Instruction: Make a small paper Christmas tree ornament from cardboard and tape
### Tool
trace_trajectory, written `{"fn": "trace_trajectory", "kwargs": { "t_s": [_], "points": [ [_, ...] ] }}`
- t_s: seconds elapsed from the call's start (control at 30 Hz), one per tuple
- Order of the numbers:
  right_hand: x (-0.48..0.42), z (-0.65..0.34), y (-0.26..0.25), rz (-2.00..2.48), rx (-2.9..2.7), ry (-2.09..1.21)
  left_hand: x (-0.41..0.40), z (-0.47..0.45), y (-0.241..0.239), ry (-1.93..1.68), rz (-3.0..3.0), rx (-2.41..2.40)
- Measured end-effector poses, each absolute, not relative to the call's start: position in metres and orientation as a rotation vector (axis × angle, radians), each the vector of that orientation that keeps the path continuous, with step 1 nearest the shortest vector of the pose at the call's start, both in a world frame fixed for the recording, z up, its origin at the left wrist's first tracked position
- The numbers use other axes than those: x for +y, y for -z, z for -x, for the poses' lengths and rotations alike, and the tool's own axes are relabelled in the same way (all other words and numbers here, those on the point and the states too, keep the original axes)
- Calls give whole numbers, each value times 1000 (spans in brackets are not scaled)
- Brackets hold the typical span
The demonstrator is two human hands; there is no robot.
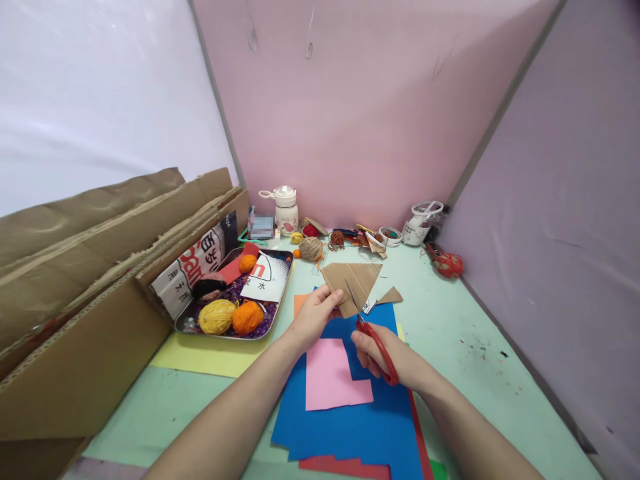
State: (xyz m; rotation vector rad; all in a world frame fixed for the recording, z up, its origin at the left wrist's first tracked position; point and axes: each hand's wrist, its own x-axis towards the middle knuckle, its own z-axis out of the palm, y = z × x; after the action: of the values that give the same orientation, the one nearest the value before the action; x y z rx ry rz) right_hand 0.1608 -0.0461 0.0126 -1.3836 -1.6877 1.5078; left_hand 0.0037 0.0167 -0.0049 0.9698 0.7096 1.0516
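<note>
The blades sit close to the fingers pinching the cardboard piece [350, 280], so a slip could nick them, or the cut could wander as the cardboard flexes above the blue paper [360, 413]. The left hand [315, 317] is closed on its near edge; the right hand [383, 357] grips the red-handled scissors [373, 337], their blades slightly parted.

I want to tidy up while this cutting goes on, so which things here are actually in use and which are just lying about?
In use:
left hand holding the cardboard piece
right hand working the red scissors, blades in the cardboard

Lying about:
pink sheet on blue sheet
metal tray with yellow yarn ball and orange yarn ball
white bottle
cardboard sheets
</note>
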Motion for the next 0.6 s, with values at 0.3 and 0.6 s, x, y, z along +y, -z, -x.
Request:
{"fn": "trace_trajectory", "kwargs": {
  "t_s": [0.3,0.6],
  "points": [
    [-46,-160,2,1416,-1663,-1474,20,-1,8,-1005,-998,742],
    [-47,-159,2,1438,-1650,-1378,20,-2,10,-1037,-946,717]
  ]
}}
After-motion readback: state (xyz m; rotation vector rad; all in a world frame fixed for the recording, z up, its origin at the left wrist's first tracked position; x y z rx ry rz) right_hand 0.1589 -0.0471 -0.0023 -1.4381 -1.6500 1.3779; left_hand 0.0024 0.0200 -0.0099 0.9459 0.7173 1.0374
